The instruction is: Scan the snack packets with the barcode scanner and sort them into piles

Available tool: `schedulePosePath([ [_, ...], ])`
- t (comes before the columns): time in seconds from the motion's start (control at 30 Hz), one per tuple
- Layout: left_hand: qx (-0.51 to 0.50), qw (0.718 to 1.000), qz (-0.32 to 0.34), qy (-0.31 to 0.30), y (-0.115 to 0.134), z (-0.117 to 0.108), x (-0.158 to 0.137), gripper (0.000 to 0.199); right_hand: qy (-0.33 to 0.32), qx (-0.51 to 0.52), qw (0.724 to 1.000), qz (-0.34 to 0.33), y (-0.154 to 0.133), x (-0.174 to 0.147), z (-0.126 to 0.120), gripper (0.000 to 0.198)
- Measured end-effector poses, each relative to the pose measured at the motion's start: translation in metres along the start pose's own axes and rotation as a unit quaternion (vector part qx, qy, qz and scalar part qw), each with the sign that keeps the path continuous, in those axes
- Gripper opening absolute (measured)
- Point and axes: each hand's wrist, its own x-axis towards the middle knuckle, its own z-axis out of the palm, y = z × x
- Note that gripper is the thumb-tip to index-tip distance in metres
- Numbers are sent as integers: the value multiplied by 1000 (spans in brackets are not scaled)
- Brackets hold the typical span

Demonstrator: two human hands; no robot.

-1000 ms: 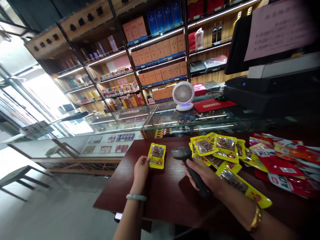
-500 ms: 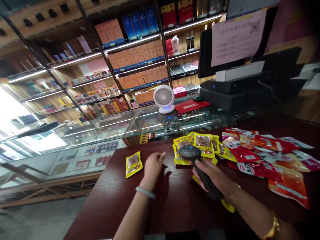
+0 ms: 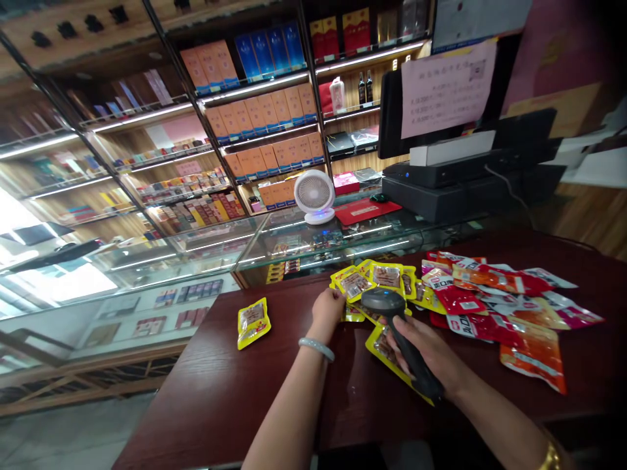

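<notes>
My right hand is wrapped round the handle of a black barcode scanner, its head pointing left over the yellow packets. Under the scanner and hand lies a yellow snack packet, partly covered. My left hand, with a pale bangle on the wrist, has its fingers curled at the left edge of another yellow snack packet in the pile; the fingertips are partly hidden. More yellow packets overlap there. A single yellow packet lies apart on the left of the dark wooden table.
Red and orange snack pouches lie heaped on the right. Behind the table stands a glass display counter bearing a white fan, a red mat and a monitor with a paper sign. Stocked shelves line the back.
My left hand has moved right, away from the single packet to the yellow pile. The scanner has shifted slightly over the packets, and more of the one beneath it shows.
</notes>
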Motion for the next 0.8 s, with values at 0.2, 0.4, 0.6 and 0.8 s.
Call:
schedulePosePath([
  [0.2, 106, 993, -11, 48, 17, -6, -4, 59, 1, 5, 1000, 9, 6, 1, -3, 42],
  [0.4, 1, 999, 16, 38, 13, 3, 13, 38, -4, 11, 1000, 6, 3, 2, 3, 49],
  [0.6, -327, 943, 49, 44, -22, 3, 0, 38, -45, 6, 999, 16, 7, -1, 11, 47],
  [0.8, -301, 949, 32, 84, -39, -14, -28, 26, -68, -11, 996, 51, 17, -6, 30, 36],
])
